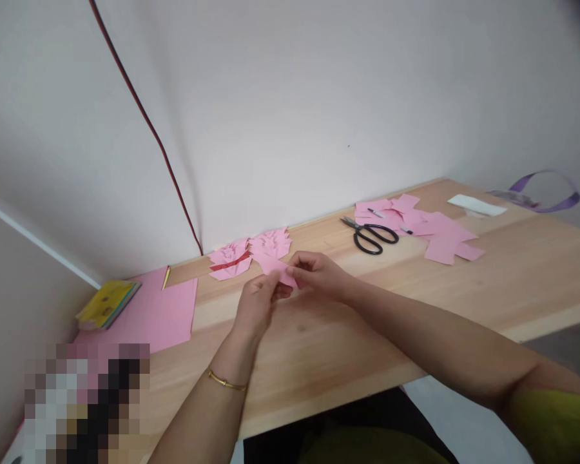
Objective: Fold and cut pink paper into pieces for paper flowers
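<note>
A small piece of pink paper [271,263] is held up over the middle of the table between both my hands. My left hand [258,299] pinches its lower edge with the thumb on top. At its right end, my right hand [316,274] grips it between thumb and bent fingers. Just behind the held piece lie two groups of folded pink paper pieces [269,243], and a red strip [229,262] crosses the left group. Part of the held paper is hidden by my fingers.
Black-handled scissors [374,237] lie right of my hands. Beyond them are scattered pink paper cutouts [439,232] with a marker [376,212], and a white strip [476,205]. At left, a yellow packet [107,303] rests on a large pink sheet [164,316]. The wall borders the table's back edge.
</note>
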`<state>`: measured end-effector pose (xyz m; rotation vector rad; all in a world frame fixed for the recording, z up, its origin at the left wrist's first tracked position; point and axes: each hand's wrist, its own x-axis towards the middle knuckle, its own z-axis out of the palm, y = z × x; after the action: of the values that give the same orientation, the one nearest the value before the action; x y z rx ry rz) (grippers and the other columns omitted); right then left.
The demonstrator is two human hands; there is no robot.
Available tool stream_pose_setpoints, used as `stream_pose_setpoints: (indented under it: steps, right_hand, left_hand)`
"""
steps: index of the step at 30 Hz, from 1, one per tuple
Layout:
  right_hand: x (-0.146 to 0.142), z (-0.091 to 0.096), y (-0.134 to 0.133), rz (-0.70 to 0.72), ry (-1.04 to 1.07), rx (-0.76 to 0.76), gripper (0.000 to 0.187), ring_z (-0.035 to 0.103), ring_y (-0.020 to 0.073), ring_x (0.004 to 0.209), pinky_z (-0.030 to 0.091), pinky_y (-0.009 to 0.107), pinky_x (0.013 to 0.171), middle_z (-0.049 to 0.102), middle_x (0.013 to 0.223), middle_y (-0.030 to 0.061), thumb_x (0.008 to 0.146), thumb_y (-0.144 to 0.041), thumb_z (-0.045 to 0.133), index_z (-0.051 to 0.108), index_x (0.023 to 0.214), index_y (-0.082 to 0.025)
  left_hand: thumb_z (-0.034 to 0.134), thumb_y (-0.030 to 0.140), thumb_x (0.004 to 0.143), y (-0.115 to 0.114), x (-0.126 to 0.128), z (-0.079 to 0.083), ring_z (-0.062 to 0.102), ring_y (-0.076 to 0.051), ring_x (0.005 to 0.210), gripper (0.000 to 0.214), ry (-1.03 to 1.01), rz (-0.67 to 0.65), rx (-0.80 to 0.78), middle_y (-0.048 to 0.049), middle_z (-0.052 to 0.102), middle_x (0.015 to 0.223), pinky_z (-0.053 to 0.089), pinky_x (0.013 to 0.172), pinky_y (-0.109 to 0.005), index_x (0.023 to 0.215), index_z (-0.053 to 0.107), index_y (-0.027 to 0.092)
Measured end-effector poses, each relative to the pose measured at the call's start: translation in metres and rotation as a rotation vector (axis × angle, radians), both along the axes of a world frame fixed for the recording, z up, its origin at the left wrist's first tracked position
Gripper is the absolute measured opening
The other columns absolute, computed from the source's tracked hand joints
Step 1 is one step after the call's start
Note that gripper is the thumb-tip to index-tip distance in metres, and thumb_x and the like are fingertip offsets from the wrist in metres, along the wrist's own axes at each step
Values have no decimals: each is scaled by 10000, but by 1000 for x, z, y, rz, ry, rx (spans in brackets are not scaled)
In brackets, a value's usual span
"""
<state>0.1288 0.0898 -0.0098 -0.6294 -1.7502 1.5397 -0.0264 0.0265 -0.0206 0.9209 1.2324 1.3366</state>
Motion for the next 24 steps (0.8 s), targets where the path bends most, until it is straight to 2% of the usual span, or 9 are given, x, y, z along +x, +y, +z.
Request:
stream_pose_setpoints:
  steps: [3,9,13,16,17,18,21,22,24]
  right_hand:
    - [-3,2,-5,-4,15,10,347,509,105,589,414,247,594,556,623,-14,782,-498,609,543,733,-161]
    - [-5,0,-7,-30,6,31,335,513,110,611,411,247,602,573,648,-4,781,-489,610,546,733,-163]
    - [-4,-2,-3,-25,-46,54,333,471,99,594,378,231,565,544,631,-13,786,-481,595,546,720,-157]
    - [3,-1,6,-32,-154,127,286,442,92,580,345,222,545,517,613,-25,797,-424,575,557,706,-153]
    - [6,0,10,-35,-210,155,261,438,91,576,335,221,542,516,605,-27,795,-394,571,562,698,-152]
    - [9,0,14,-32,-278,181,234,439,91,573,329,221,541,521,600,-28,788,-363,571,568,689,-152]
    - [17,-1,23,18,-478,261,184,456,98,570,319,224,541,552,597,-21,775,-302,560,593,677,-151]
    - [18,-2,24,39,-525,295,182,466,103,578,319,225,545,566,606,-15,778,-297,555,603,681,-151]
    - [17,-6,23,71,-591,367,186,491,115,608,323,228,559,600,640,0,791,-297,548,625,699,-154]
  left_hand:
    - [765,433,635,-1,0,-4,587,-120,571,351,147,-3,-41,-73,663,625,436,583,-231,655,659,100]
    - [777,382,611,-1,-2,-11,524,-99,535,303,240,-26,-33,-51,655,634,356,520,-212,695,685,105]
    - [767,394,611,-3,-1,-5,486,-96,505,303,296,-72,-57,-44,633,600,319,488,-215,661,691,105]
    - [723,399,663,-7,-1,5,430,-88,455,287,419,-164,-64,-13,576,510,300,463,-218,575,660,133]
    - [707,392,683,-9,-1,8,429,-91,458,286,493,-207,-32,-7,567,503,307,467,-220,554,648,144]
    - [697,381,695,-10,-2,12,434,-97,466,277,581,-196,27,-3,561,501,313,472,-223,545,643,154]
    - [632,294,769,-11,-4,18,550,-146,648,135,855,-88,285,-33,662,700,412,613,-252,736,708,188]
    - [594,260,798,-11,-4,18,576,-162,730,141,934,-103,354,-48,684,792,434,681,-271,826,718,199]
    - [516,209,844,-9,-3,14,590,-185,851,226,1079,-220,427,-75,690,923,448,784,-310,958,712,212]
